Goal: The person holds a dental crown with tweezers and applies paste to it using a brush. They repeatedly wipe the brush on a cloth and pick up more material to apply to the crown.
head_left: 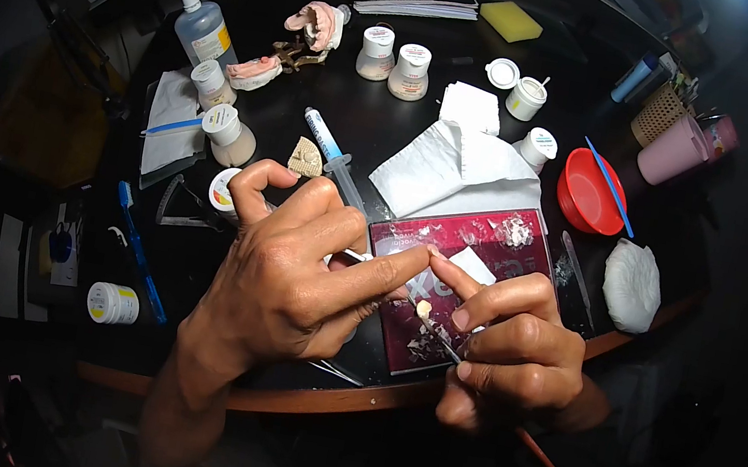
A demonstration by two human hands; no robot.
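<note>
My left hand (291,264) is closed around a thin metal instrument (354,255) whose far end points toward a small cream tooth crown (424,309). My right hand (521,355) grips a slim brush (544,459) with an orange-red handle; its metal part reaches close to the crown. Both index fingertips meet just above the crown. Below the hands lies a dark red glass slab (396,340) with white crumbs and powder on it. Whether the instrument's tip clasps the crown cannot be made out.
Crumpled white tissue (447,172) lies behind the slab, beside a paste syringe (333,149). A red bowl (584,203) with a blue stick stands right. Powder jars (409,73), dental models (314,26) and a bottle (203,28) line the back. A blue toothbrush (138,240) lies left.
</note>
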